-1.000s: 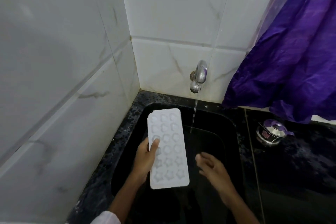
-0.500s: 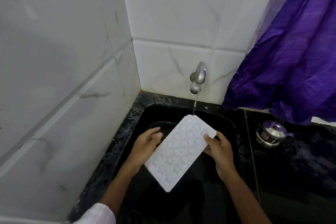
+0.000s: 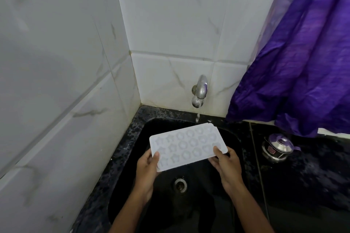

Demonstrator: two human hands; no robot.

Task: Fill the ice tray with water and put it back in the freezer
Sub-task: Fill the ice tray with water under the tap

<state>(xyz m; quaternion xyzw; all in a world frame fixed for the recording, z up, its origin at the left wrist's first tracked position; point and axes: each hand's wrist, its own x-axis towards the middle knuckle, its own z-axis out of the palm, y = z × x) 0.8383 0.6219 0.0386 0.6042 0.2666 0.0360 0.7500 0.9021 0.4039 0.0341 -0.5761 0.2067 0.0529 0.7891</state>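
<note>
A white ice tray with star and round moulds lies crosswise over the black sink. My left hand grips its left end, thumb on top. My right hand grips its right near corner, thumb on top as well. A thin stream of water runs from the chrome tap on the back wall and lands at the tray's far edge.
The sink drain shows below the tray. A small steel pot with a purple lid stands on the black counter at the right. A purple cloth hangs over the counter's back. White marble tiles close the left and back.
The tray has turned from lengthwise to crosswise under the tap. My right hand, free a second ago, now holds its right end, and my left hand has shifted to the left end.
</note>
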